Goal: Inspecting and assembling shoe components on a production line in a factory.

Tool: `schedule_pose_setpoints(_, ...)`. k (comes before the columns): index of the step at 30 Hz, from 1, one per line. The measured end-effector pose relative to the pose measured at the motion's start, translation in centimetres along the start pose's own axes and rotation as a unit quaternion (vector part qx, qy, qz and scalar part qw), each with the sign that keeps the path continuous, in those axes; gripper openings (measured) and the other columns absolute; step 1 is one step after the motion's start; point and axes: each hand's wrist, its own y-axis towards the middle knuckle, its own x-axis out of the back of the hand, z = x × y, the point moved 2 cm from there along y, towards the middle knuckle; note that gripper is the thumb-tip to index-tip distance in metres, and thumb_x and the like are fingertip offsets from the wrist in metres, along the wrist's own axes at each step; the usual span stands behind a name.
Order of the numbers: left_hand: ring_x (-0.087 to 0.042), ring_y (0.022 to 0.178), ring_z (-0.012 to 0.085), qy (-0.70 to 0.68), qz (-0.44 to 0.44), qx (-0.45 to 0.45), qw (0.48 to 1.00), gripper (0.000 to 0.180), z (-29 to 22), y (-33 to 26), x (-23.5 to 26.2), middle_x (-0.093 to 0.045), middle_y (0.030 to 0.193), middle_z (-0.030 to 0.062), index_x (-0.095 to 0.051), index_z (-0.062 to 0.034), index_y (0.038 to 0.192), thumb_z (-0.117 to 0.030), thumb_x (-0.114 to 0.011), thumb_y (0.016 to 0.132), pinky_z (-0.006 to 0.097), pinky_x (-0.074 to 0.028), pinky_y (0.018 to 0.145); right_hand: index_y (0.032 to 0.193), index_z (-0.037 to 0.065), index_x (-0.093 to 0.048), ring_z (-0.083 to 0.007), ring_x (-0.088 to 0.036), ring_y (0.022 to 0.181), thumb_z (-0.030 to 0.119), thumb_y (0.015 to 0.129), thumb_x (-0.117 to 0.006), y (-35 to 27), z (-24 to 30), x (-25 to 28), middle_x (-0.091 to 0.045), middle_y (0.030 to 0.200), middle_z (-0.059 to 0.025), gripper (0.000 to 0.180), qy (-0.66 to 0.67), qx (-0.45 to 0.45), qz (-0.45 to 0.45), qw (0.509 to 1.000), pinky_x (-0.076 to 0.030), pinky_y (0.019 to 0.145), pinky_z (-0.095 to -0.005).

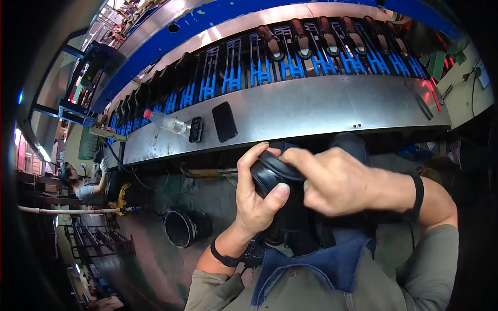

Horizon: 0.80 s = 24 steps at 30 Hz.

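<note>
A black leather shoe or boot (267, 173) is held up in front of my body, its rounded glossy end toward the metal ledge. My left hand (257, 202) wraps around that end, thumb on the near side and fingers over the far edge. My right hand (340, 181) is curled against the dark rim of the same piece, slightly blurred. Its fingertips are partly hidden, so I cannot tell whether a small tool is in them. Below the hands, a blue apron (311, 269) covers my lap.
A metal ledge (311, 109) carries a phone (224, 122), a clear bottle (168, 122), a small black case (195, 129) and a dark hand tool (423, 103). Beyond it, blue racks (232, 78) hold several brown shoes (301, 39). A black bucket (181, 228) and another person (88, 189) are at left.
</note>
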Motion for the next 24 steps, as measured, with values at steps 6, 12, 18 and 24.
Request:
schedule_pose_setpoints(6,-0.054,0.115,0.0217,-0.028,0.021,0.013,0.999,0.074,0.6,0.0,-0.3,-0.051,0.13,0.0153,-0.034,-0.0048,0.147,-0.028,-0.072,0.088,0.038,-0.045,0.102,0.126,-0.006,-0.044,-0.0309,-0.055,0.052,0.007,0.073,-0.055,-0.2,-2.9,-0.5,-0.052,0.062,-0.0111,0.055,0.215,-0.009,0.038,0.976,-0.042,0.053,-0.0391)
schedule_pose_setpoints(12,-0.058,0.117,0.0287,-0.039,0.026,0.059,0.997,0.08,2.8,-0.5,-0.1,-0.05,0.13,0.0185,-0.03,-0.0064,0.148,-0.043,-0.07,0.09,0.044,-0.048,0.102,0.101,-0.009,-0.05,-0.0336,-0.059,0.049,0.011,0.069,-0.069,0.8,0.0,-0.5,-0.053,0.057,-0.0115,0.043,-0.006,0.045,0.074,0.996,-0.047,0.046,-0.0407)
schedule_pose_setpoints(18,-0.06,0.117,0.0284,-0.089,-0.027,0.141,0.986,0.085,5.4,-0.6,-0.7,-0.053,0.13,0.019,-0.029,-0.0045,0.153,-0.048,-0.066,0.09,0.043,-0.051,0.102,0.123,-0.014,-0.051,-0.0315,-0.066,0.06,0.017,0.078,-0.071,-2.6,0.0,-4.7,-0.064,0.081,-0.02,0.058,-0.077,-0.082,-0.088,0.99,-0.055,0.054,-0.0385)
schedule_pose_setpoints(24,-0.054,0.131,0.0266,-0.454,0.074,0.252,0.852,0.078,10.8,-1.6,-0.9,-0.053,0.142,0.0149,-0.037,-0.0109,0.151,-0.053,-0.066,0.093,0.043,-0.046,0.111,0.133,-0.006,-0.056,-0.0466,-0.052,0.123,-0.003,0.071,-0.067,-12.8,2.7,-7.4,-0.043,0.142,-0.0317,0.063,-0.116,-0.103,0.034,0.987,-0.051,0.096,-0.0465)
